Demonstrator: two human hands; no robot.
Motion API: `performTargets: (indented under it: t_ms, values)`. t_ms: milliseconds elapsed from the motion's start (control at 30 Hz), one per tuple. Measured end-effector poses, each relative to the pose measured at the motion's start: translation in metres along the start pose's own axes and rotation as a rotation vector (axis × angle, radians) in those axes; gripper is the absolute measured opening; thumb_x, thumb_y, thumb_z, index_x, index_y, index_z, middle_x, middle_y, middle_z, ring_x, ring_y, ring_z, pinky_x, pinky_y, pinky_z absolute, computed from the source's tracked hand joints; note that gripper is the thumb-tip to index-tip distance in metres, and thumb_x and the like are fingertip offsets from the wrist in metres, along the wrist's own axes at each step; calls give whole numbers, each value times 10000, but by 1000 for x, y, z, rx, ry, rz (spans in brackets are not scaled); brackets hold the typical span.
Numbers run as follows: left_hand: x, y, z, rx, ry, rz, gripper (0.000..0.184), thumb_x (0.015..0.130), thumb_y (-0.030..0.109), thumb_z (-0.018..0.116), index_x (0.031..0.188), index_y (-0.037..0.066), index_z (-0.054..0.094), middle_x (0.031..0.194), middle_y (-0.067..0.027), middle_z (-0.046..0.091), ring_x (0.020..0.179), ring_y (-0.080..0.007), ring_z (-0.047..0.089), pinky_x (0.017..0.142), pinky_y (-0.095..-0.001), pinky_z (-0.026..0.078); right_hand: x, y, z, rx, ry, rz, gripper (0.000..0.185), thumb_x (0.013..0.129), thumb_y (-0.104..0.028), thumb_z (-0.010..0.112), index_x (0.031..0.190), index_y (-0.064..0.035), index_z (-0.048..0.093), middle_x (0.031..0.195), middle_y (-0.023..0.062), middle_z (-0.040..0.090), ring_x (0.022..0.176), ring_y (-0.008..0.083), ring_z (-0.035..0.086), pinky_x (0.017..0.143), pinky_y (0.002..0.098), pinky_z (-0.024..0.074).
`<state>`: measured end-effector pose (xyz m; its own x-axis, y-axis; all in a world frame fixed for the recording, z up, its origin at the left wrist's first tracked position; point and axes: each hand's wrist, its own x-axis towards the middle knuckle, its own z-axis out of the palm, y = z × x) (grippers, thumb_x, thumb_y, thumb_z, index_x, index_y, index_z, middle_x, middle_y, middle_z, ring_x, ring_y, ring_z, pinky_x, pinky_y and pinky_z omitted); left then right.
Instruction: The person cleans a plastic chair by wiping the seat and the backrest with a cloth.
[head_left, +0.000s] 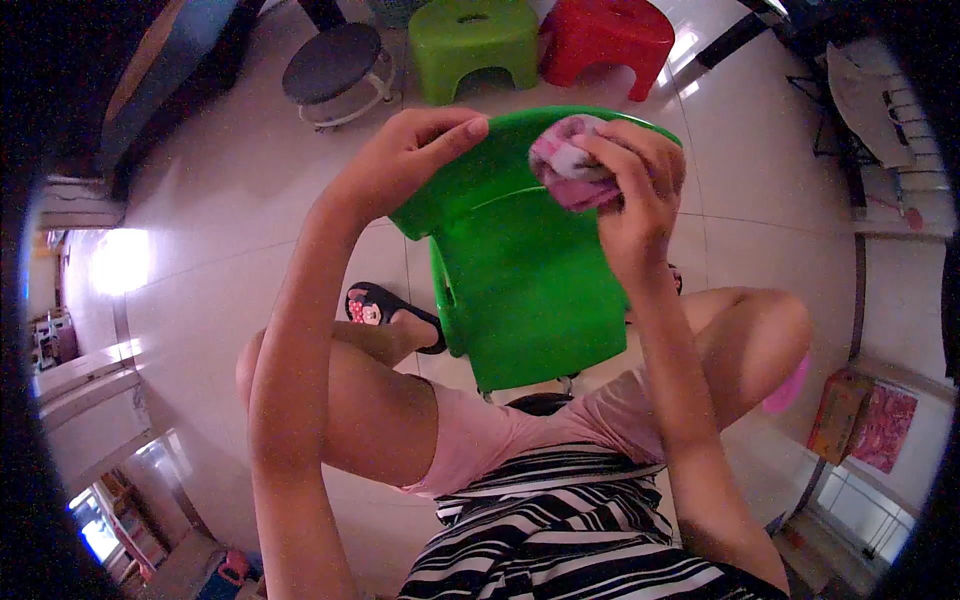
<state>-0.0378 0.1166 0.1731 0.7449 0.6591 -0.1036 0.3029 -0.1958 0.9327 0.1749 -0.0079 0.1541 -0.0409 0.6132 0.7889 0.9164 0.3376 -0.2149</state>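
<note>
A bright green plastic chair [545, 290] stands between my knees, its backrest at the far side. My left hand [425, 145] is closed over the upper left edge of the backrest, with the thumb showing on top and the other fingers partly hidden. In my right hand [645, 180] is a bunched pink and white cloth [572, 165]. The cloth rests against the inner face of the backrest near its upper right, and my fingers curl around its right side.
Beyond the chair are a lime green stool [475, 50], a red stool [610, 45] and a round stool with a dark seat [335, 65]. My foot wears a black slipper [385, 310] on the tiled floor [240, 330]. At the right stands a box with a pink panel [885, 425].
</note>
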Motion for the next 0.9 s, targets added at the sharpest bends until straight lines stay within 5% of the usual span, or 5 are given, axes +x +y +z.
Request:
performTargets:
  t_ms: [233,533,900]
  values:
    - [2,-7,-1,-36,-17,20,438,926,389,564,1048,-29,614,881,3,610,846,-74,517,758,-246,439,-6,-1,15,-19,112,-35,387,563,31,659,911,-131,710,976,32,643,918,235,579,828,349,459]
    - [1,-3,-4,2,-37,-10,434,925,391,566,1047,-22,624,861,16,602,820,-64,509,722,-231,436,-17,-9,17,-63,64,-10,297,622,-31,648,890,-139,715,965,21,640,933,228,581,828,365,457]
    - [0,-2,-3,-2,-25,-8,431,932,392,552,1028,-23,622,843,21,593,804,-64,502,702,-234,433,-44,-11,28,-147,30,20,330,558,-37,668,863,-157,709,907,-6,621,925,225,574,795,380,460]
